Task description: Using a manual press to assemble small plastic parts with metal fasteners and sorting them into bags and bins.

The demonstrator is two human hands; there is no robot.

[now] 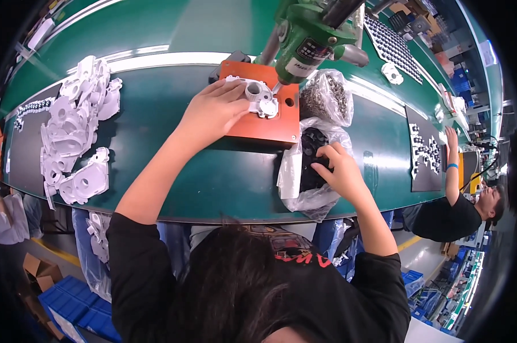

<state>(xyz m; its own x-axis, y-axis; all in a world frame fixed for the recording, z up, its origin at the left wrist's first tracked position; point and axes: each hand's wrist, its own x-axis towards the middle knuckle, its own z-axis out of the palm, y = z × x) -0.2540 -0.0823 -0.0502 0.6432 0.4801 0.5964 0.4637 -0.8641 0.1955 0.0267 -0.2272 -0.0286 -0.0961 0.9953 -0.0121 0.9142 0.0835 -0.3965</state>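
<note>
My left hand lies over a silver-grey cast metal housing, its fingers and thumb holding the piece down on an orange fixture block. Right above the housing stands the green head of a bench press, its tip close to the part. At the front right, my right hand reaches into an open clear plastic bag of small black parts. Its thumb and fingers are curled together among them; whatever they pinch is too small to make out.
Behind the black parts sits a bag of small metal pieces. Many castings are heaped at the left. Dark mats with small parts lie at the right, near a co-worker. One casting lies at the far right.
</note>
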